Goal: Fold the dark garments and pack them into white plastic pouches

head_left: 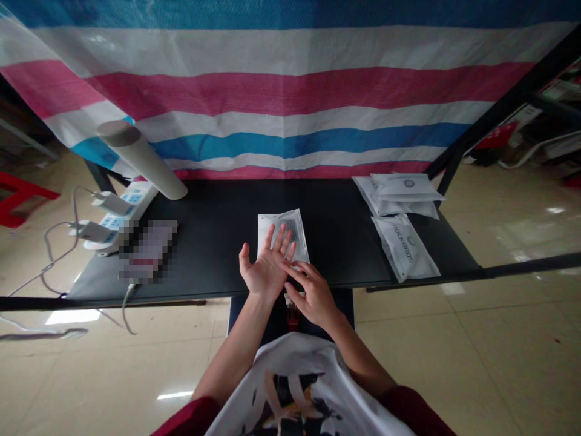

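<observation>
Striped sheeting (284, 91) hangs behind a dark surface (222, 230). Above its near edge, the left grip (267, 266) is palm-up, fingers spread, holding nothing; the right grip (316, 297), loosely bent and apparently unladen, seems to touch its side. Just beyond, mid-surface, a white packet (300, 233) lies partly hidden by the left fingers. It looks light, thin and pliable — probably slick, so best pinched at a far corner.

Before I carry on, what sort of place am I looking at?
Probably a makeshift workstation, perhaps in a workshop or storeroom: a narrow black table bears printed white pouches, a power strip with chargers plugged in lies at its left, and a striped sheet hangs behind.
</observation>
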A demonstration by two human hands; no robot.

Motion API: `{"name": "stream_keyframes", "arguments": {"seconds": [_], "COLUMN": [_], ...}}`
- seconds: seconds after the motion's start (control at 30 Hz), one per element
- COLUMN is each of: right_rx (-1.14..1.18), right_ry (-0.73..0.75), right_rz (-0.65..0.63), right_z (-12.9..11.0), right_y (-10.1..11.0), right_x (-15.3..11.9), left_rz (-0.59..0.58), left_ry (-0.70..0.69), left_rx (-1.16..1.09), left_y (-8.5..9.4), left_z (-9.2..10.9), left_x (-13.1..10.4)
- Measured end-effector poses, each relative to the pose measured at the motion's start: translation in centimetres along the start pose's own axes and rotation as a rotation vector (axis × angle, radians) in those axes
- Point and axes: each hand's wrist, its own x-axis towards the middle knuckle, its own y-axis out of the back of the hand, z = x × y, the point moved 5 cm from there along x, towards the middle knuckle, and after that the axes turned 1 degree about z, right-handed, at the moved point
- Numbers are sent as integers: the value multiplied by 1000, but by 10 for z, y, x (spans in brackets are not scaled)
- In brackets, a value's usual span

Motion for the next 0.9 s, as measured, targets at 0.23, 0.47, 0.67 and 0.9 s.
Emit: {"name": "stream_keyframes", "arguments": {"seconds": [0.23, 0.47, 0.67, 0.9], "right_rx": [50, 315, 484, 679], "right_ry": [61, -423, -445, -544], "right_rz": [22, 223, 63, 142], "right_z": [1, 64, 76, 86], "right_y": [9, 19, 7, -8], "right_x": [-10, -17, -1, 5], "left_rz": [15, -141, -492, -544], "left_ry": [-19, -354, -435, -522], "left_rx": [76, 1306, 1991, 1927], "left_y": [2, 11, 16, 18], "left_z": [-5, -5, -25, -25], "left_x": [6, 0, -11, -8]}}
